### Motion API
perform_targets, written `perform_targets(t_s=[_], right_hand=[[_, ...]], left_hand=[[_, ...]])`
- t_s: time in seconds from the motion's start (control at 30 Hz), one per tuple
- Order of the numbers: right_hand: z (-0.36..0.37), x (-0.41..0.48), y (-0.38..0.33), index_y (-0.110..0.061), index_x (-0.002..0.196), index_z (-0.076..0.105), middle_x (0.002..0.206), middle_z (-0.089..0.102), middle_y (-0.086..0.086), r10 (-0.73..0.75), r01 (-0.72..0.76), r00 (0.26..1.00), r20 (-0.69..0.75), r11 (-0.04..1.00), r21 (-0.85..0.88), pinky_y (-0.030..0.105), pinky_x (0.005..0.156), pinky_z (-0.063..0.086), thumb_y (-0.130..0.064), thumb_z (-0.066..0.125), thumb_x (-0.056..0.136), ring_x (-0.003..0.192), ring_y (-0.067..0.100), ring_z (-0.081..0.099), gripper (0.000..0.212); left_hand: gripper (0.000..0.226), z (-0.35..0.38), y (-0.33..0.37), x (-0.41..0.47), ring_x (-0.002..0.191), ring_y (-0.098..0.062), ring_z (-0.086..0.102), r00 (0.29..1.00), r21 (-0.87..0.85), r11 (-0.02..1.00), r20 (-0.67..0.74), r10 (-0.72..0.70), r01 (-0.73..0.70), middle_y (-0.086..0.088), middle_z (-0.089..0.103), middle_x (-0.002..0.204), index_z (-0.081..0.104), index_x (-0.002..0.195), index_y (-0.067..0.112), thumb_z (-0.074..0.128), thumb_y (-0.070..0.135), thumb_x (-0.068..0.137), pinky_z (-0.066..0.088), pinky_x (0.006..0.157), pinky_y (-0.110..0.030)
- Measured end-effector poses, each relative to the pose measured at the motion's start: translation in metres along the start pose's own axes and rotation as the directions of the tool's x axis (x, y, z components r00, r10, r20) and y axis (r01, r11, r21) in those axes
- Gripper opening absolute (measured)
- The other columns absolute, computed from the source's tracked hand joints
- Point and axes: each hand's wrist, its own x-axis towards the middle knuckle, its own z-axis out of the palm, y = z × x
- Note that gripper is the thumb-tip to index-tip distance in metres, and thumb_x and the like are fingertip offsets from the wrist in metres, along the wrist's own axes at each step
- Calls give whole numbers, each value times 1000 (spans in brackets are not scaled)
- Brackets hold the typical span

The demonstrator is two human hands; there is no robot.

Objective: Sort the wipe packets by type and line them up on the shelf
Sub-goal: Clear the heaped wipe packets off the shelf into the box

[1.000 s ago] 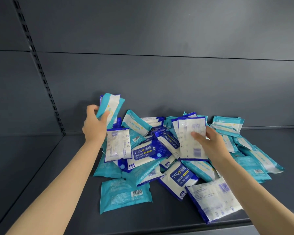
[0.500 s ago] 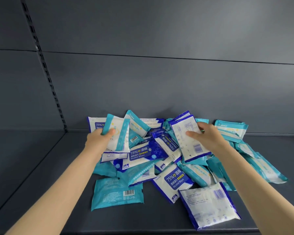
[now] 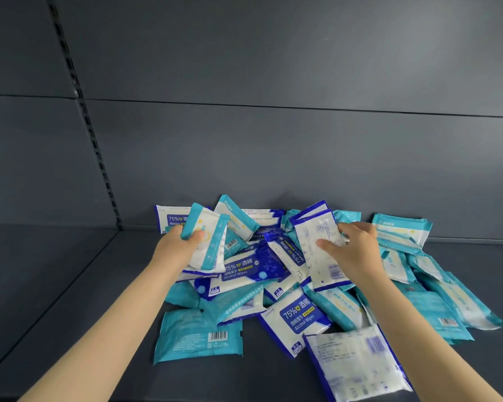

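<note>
A dark grey metal back wall (image 3: pixel 273 158) fills the far side, split by a thin horizontal seam (image 3: pixel 302 107) into an upper and a lower panel. Toward the left, a slotted upright strip (image 3: pixel 79 97) runs down it at a slant, its holes in a single column.

Premises present as a shop display bay. Evidence: a dark grey metal shelf (image 3: pixel 55 285) of retail gondola type, backed by flat grey panels (image 3: pixel 273 155) joined at horizontal seams. A slotted upright (image 3: pixel 82 111) for bracket fixing runs up the left of the bay. Stock consists of a heap of sealed, printed wipe packets (image 3: pixel 244 271), several showing barcodes (image 3: pixel 217 335).
</note>
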Motion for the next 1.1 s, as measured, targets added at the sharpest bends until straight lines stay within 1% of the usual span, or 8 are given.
perform_targets(t_s=[0.17,0.33,0.47,0.6,0.73,0.83,0.9,1.1], right_hand=[[4,-9,6,-25,111,61,128,61,4,-36,35,999,5,993,117,31,75,47,-31,73,88,94,17,57,26],[9,-22,2,-24,139,47,142,45,4,-99,98,995,2,990,105,36,85,51,-30,72,89,119,25,52,56],[12,-24,3,-25,137,36,124,57,6,-12,5,999,29,972,234,31,80,46,-27,78,83,104,20,55,68],[12,-20,2,-18,138,43,136,56,3,33,-37,989,146,999,23,31,74,53,-43,67,90,102,17,55,59],[13,-23,2,-24,142,30,137,54,3,55,-39,974,220,996,-74,42,77,61,-49,66,88,103,23,62,69],[11,-24,-4,-25,142,29,137,53,5,91,-79,972,217,995,-63,45,79,60,-48,65,89,87,18,62,68],[8,-27,-7,-24,142,30,133,55,3,84,-78,982,172,996,-37,43,79,60,-48,64,90,79,13,61,67],[-14,-39,-9,-19,124,47,119,66,2,30,-24,999,-13,953,303,42,85,55,-39,68,91,96,17,65,45]], left_hand=[[30,-1,-3,-10,94,-19,59,993,-156,982,-74,92,-102,-8,59,115,55,117,16,59,37,95,45,63,-28],[59,0,-3,-19,110,-14,56,977,-272,939,-69,200,-211,4,50,128,43,140,25,72,27,88,52,77,-29],[42,-6,-5,-17,107,-18,62,988,-236,961,11,152,-145,-2,58,123,56,124,19,73,29,87,58,83,-40],[47,-17,-3,-19,99,-15,63,986,-250,965,122,117,-84,2,60,118,50,126,24,74,28,86,55,71,-33],[52,-21,0,-23,96,-12,62,943,-44,972,235,235,-231,4,57,117,37,128,37,70,38,88,49,62,-26],[56,-22,4,-22,101,-15,62,923,193,920,253,290,-342,8,54,116,32,127,32,69,45,87,52,68,-30],[52,-21,6,-22,103,-17,61,925,239,910,263,275,-339,7,54,114,39,123,23,67,48,87,54,75,-36],[41,-15,12,-29,97,-23,64,957,-78,957,55,284,-280,-2,67,102,61,109,15,59,52,91,52,85,-46]])
